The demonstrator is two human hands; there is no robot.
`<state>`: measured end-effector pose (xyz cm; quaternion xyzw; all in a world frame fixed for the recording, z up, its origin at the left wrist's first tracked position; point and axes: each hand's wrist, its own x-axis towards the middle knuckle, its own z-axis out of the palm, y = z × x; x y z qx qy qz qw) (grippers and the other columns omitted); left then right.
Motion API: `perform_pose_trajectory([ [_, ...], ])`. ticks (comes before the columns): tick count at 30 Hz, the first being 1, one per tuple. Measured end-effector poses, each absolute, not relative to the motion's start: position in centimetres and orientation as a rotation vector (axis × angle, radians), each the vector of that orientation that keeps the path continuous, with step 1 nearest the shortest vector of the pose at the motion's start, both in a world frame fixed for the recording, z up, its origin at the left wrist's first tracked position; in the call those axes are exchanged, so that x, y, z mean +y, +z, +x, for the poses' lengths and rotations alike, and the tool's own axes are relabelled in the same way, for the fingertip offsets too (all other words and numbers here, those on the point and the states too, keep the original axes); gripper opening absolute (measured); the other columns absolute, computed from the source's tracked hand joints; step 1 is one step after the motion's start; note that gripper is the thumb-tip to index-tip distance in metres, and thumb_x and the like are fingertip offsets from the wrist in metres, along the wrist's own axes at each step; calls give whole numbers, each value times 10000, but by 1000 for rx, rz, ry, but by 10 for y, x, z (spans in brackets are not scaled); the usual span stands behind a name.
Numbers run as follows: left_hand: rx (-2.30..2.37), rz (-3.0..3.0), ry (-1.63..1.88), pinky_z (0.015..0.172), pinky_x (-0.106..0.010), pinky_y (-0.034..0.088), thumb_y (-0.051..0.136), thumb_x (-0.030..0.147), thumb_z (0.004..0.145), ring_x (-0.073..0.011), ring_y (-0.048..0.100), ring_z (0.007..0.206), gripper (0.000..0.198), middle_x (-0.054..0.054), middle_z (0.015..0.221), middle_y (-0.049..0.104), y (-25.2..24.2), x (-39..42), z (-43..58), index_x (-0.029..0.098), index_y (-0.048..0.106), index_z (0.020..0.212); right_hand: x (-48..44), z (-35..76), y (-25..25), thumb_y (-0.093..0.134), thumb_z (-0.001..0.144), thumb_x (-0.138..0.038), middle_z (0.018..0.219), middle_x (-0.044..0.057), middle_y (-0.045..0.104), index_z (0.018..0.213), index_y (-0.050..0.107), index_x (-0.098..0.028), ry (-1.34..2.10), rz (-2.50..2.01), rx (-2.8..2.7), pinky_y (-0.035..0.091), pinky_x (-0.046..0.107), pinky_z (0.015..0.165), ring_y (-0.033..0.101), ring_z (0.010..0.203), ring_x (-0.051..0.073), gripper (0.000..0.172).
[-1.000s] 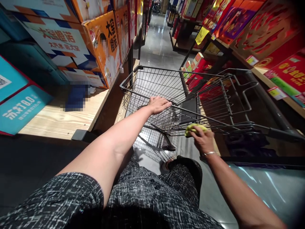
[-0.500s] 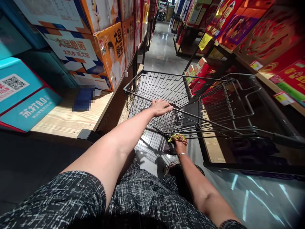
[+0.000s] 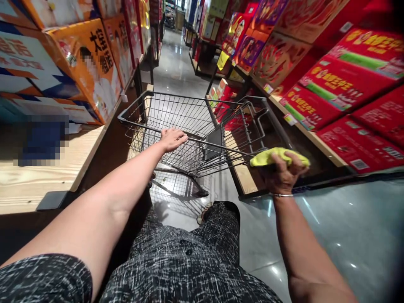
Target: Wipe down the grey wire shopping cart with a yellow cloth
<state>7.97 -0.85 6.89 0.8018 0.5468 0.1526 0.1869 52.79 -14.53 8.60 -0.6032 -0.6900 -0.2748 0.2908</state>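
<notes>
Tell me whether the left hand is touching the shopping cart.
Touching. The head view shows the left hand lying palm-down on the shopping cart rim, fingers laid over the wire with no gap. The right hand holds a yellow cloth.

We're on the head camera, tilted forward and down over both arms (image 3: 104, 202). The cart (image 3: 176, 115) sits close ahead at centre, and the aisle (image 3: 175, 71) runs away beyond it between shelves (image 3: 47, 172) left and right.

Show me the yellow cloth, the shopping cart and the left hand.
yellow cloth (image 3: 263, 159): head view, its left fold.
shopping cart (image 3: 189, 98): head view, far rim.
left hand (image 3: 172, 139): head view, back of hand.
</notes>
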Motion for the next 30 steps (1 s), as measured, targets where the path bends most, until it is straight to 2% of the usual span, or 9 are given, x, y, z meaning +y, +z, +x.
perform_pose_trajectory([
  [3,1557,2229,408,1106,-513,250,274,534,1029,-304,472,1248,492,-41,1235,663,72,-10,77,278,691,1083,-141,533,119,652,768,-251,1371,214,495,1237,680,-198,-845,-1582,-1674,361,602,1044,484,1256,408,473],
  [8,1605,2206,414,1124,-514,223,283,529,1018,-320,438,1313,494,-39,1228,670,72,-5,72,277,709,1013,-138,484,123,655,791,-325,1403,120,525,1085,756,-263,-703,-1712,-1752,375,601,1016,466,1240,383,317],
  [11,1641,2205,388,1139,-509,202,283,526,1017,-313,438,1310,497,-37,1226,670,72,-3,68,275,710,978,-133,441,111,695,805,-393,1429,98,525,1084,763,-301,-692,-1703,-1928,312,658,1045,392,1284,414,301],
  [15,1643,2207,377,1126,-514,216,277,515,1013,-312,448,1295,494,-41,1209,672,75,-3,62,279,705,944,-116,402,93,683,832,-428,1480,80,516,1121,726,-319,-696,-1725,-2067,138,781,1084,242,1400,476,312],
  [18,1638,2206,372,1129,-512,209,260,499,1016,-309,447,1306,501,-46,1204,672,75,-3,61,280,703,938,-106,395,87,625,867,-365,1437,73,564,1072,720,-302,-678,-1793,-2022,83,798,1099,267,1407,463,235],
  [20,1639,2203,383,1137,-508,198,253,493,1017,-304,437,1323,502,-42,1211,671,74,-2,60,284,702,937,-107,403,89,601,868,-300,1357,69,623,1014,725,-298,-655,-1768,-2054,115,762,1128,333,1386,428,193],
  [22,1626,2205,409,1140,-506,192,251,495,1016,-303,430,1331,505,-36,1216,671,73,-2,59,291,706,939,-114,422,97,589,862,-260,1267,68,664,941,718,-283,-628,-1694,-2120,223,677,1143,425,1330,376,153],
  [26,1616,2200,426,1137,-509,193,265,523,1011,-311,419,1338,507,-27,1240,674,73,-1,56,299,715,941,-135,486,127,621,818,-271,1202,103,637,862,652,-235,-770,-1563,-1944,390,532,1066,550,1173,303,65],
  [30,1633,2186,387,1128,-517,211,296,531,1002,-321,411,1346,480,-36,1259,675,73,0,56,287,707,958,-144,533,144,664,706,-283,1326,145,507,1239,594,-226,-817,-1466,-1695,419,552,1060,510,1239,333,541],
])
